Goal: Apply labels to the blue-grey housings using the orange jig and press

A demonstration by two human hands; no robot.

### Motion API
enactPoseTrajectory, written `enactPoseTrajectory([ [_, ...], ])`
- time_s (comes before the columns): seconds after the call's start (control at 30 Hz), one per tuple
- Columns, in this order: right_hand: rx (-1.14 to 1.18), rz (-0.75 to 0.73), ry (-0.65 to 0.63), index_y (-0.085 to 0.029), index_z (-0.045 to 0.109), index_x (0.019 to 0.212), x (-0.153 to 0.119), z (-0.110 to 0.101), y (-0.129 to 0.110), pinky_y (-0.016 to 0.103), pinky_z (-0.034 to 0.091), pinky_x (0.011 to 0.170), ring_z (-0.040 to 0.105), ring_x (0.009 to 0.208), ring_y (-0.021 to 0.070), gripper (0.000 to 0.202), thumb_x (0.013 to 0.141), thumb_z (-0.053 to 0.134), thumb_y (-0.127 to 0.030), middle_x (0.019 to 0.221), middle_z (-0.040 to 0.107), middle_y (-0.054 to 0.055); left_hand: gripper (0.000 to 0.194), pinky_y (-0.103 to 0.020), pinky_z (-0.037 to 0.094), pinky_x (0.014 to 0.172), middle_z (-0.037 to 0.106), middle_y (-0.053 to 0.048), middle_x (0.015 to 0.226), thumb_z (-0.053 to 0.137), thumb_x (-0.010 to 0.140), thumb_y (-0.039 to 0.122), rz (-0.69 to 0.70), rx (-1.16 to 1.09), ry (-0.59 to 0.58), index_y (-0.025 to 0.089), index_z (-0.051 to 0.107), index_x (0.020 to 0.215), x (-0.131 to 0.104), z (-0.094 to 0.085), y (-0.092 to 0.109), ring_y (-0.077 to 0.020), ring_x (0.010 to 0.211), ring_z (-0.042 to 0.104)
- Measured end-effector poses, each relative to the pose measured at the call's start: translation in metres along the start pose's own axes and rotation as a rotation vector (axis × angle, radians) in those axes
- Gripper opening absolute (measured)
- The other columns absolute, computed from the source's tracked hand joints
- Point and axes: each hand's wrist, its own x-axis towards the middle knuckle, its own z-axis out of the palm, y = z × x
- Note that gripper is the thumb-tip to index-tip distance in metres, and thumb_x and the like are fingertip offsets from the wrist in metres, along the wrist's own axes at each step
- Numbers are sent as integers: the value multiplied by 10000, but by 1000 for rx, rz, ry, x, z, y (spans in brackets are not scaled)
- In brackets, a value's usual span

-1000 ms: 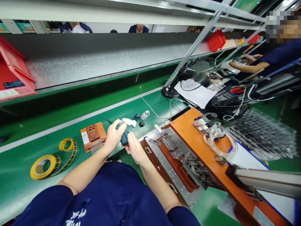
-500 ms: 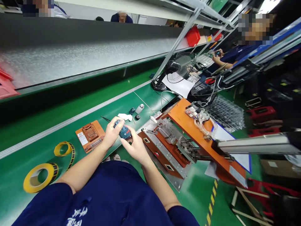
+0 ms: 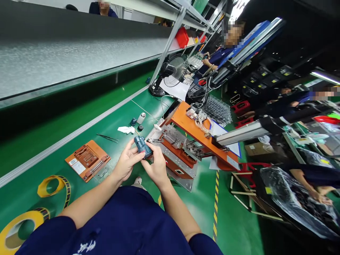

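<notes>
Between both hands is a small dark-blue plastic device housing (image 3: 142, 146) with moulded recesses and a red spot on its lower edge. My left hand (image 3: 126, 160) grips its left side, thumb on the lower edge. My right hand (image 3: 156, 163) closes on its right side. Just beyond the hands lie a crumpled white cloth (image 3: 126, 130), a small dark-blue part (image 3: 133, 122), a round black cap (image 3: 140, 128) and a white bottle with a metallic top (image 3: 141, 118). Tweezers (image 3: 107, 137) rest on the green bench, near an orange fixture plate (image 3: 87, 160).
An orange and metal press fixture (image 3: 183, 141) stands right of my hands. Yellow label rolls (image 3: 22, 226) lie at the lower left. A black fan (image 3: 166, 72) sits farther back. Co-workers are at the back and right, one person's hands (image 3: 321, 196) over a plastic-lined container.
The housing has turned in my hands, now showing its recessed face. My left hand's grip has shifted toward its lower edge. The view has swung right, bringing another worker's arms into sight.
</notes>
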Motion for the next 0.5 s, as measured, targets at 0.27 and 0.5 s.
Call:
enactPoseTrajectory([
  [0.27, -118, -119, 103, -179, 506, 1362, -19, -11, 25, 472, 539, 848, 610, 972, 278, 480, 885, 557, -192, 1070, 653, 142, 700, -294, 566, 807, 756, -41, 946, 867, 677, 300, 86, 90, 97, 198, 520, 1276, 13, 31, -26, -166, 813, 711],
  [0.5, 492, 336, 130, -212, 544, 1224, -27, -46, 50, 415, 567, 925, 657, 1050, 237, 568, 735, 805, -335, 1184, 653, 111, 524, -274, 555, 656, 746, -66, 958, 736, 796, 530, 38, 298, 97, 183, 607, 1167, 33, 71, -45, -152, 706, 686],
])
